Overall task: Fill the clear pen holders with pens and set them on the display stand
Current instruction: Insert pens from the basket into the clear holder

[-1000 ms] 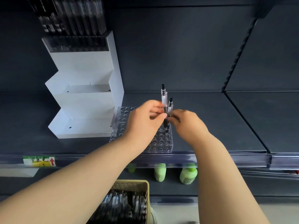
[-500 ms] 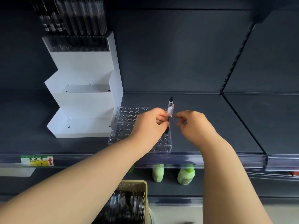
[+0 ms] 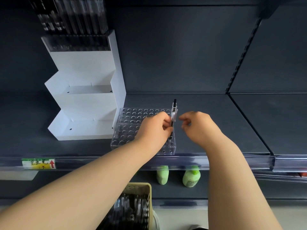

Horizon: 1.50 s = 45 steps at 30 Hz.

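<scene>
Two clear pen holders (image 3: 131,117) with rows of round holes stand side by side on the dark shelf, right of the white stepped display stand (image 3: 86,103). A clear pen (image 3: 173,112) with a black tip stands upright at the holders' right edge; my left hand (image 3: 156,128) pinches its lower barrel. My right hand (image 3: 197,125) hovers just right of the pen, fingers loosely curled, holding nothing. The stand's top tier carries a holder full of dark pens (image 3: 73,19). A beige basket (image 3: 132,206) of loose pens sits below.
The dark shelf (image 3: 207,122) stretches to the right, with a clear price rail (image 3: 232,161) along its front edge and a yellow-green label (image 3: 38,163) at left. Two green bottles (image 3: 191,176) stand on the lower shelf. A slotted upright (image 3: 240,58) divides the back panels.
One of the two pens held a second ago has gone from view. My right hand has let go and drawn slightly right; my left hand has lowered the remaining pen toward the holder.
</scene>
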Motion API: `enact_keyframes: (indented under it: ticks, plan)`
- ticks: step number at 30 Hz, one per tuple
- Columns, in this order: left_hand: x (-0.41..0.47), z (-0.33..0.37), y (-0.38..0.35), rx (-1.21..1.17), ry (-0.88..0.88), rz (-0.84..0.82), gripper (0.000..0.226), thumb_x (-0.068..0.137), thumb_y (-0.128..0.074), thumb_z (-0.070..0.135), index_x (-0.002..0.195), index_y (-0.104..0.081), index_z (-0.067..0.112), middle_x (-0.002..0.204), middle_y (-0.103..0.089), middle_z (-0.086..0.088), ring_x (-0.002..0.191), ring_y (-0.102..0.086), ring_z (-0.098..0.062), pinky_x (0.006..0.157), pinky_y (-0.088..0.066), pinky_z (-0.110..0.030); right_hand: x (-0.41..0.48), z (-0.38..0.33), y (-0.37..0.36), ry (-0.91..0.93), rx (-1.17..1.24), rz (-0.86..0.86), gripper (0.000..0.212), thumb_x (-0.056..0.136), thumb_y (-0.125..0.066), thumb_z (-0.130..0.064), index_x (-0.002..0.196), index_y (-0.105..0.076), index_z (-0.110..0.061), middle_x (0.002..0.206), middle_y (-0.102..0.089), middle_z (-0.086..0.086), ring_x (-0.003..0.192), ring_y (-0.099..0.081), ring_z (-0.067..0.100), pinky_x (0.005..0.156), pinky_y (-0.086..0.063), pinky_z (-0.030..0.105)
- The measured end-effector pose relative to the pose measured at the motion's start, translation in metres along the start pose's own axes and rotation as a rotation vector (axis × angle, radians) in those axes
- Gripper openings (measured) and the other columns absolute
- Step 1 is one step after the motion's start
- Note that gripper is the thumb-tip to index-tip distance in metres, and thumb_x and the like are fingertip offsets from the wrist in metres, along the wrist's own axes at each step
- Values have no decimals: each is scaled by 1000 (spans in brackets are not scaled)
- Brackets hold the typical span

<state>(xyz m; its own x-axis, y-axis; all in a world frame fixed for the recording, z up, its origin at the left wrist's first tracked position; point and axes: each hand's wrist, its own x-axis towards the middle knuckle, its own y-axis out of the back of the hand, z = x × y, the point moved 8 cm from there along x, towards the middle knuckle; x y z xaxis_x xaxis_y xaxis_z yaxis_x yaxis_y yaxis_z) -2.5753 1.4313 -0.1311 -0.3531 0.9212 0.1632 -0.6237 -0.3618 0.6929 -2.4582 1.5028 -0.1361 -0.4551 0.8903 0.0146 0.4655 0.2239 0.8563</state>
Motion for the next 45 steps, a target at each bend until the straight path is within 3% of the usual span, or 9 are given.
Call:
enact_keyframes:
  ticks: [11, 15, 18, 21, 23, 27, 35, 40, 45]
  plan:
    - [-3, 3, -1, 38, -14, -20, 13, 86, -64, 13, 99, -62, 14, 92, -67, 4, 84, -62, -13, 79, -49, -24, -2, -7, -5, 5, -32, -35, 32, 90, -48, -15, 117, -62, -27, 110, -64, 2, 96, -60, 26, 83, -52, 38]
    - [-2, -1, -2, 32, -3, -11, 13, 86, -65, 14, 99, -63, 15, 91, -68, 4, 79, -60, -10, 75, -46, -20, -4, -8, -5, 1, -50, -46, 33, 90, -48, -15, 116, -62, -28, 110, -64, 2, 95, -60, 26, 81, -53, 37]
    - [-2, -6, 0, 21, 10, -9, 13, 86, -66, 17, 99, -64, 16, 86, -65, 9, 76, -56, -6, 61, -38, -7, -6, -8, -5, -4, -60, -50, 33, 90, -49, -15, 117, -61, -28, 110, -64, 2, 95, -61, 26, 82, -53, 38]
    - [-3, -7, 0, 16, 15, -26, 12, 88, -64, 17, 99, -63, 17, 84, -62, 11, 76, -55, -5, 58, -37, 0, -8, -11, -5, 1, -58, -41, 32, 90, -49, -15, 117, -61, -29, 109, -64, 3, 94, -61, 27, 80, -53, 36]
    - [-3, -6, -3, 30, 7, -50, 11, 89, -62, 16, 100, -62, 17, 90, -66, 8, 80, -59, -9, 64, -41, -6, -10, -13, -6, 9, -62, -41, 33, 90, -48, -15, 116, -62, -29, 109, -64, 3, 93, -61, 27, 78, -53, 34]
    - [-2, -5, -8, 65, 14, -81, 12, 90, -60, 15, 102, -61, 17, 97, -68, 1, 89, -63, -17, 82, -50, -30, -10, -14, -7, 12, -73, -49, 33, 90, -47, -14, 116, -62, -29, 109, -64, 3, 92, -61, 27, 77, -52, 33]
    - [-3, -11, 0, 56, 34, -70, 24, 88, -64, 19, 112, -61, 17, 104, -66, 4, 88, -59, -11, 75, -42, -21, -15, -13, -3, -35, -158, -96, 35, 91, -50, -19, 123, -56, -31, 116, -62, -1, 97, -60, 25, 77, -51, 32]
    - [-39, -19, 49, 155, -48, 6, 27, 89, -61, 20, 116, -60, 20, 112, -62, 7, 103, -57, -9, 88, -42, -19, -40, -30, 0, -40, -249, -69, 23, 90, -53, -24, 111, -62, -24, 106, -65, -1, 95, -60, 26, 74, -49, 31]
    - [-110, -51, 101, 401, -100, -22, 34, 94, -52, 22, 128, -53, 25, 130, -51, 10, 123, -40, -9, 99, -33, -24, -83, -56, -19, -22, -280, -128, 16, 88, -54, -33, 97, -66, -27, 100, -66, -1, 90, -60, 26, 76, -51, 33]
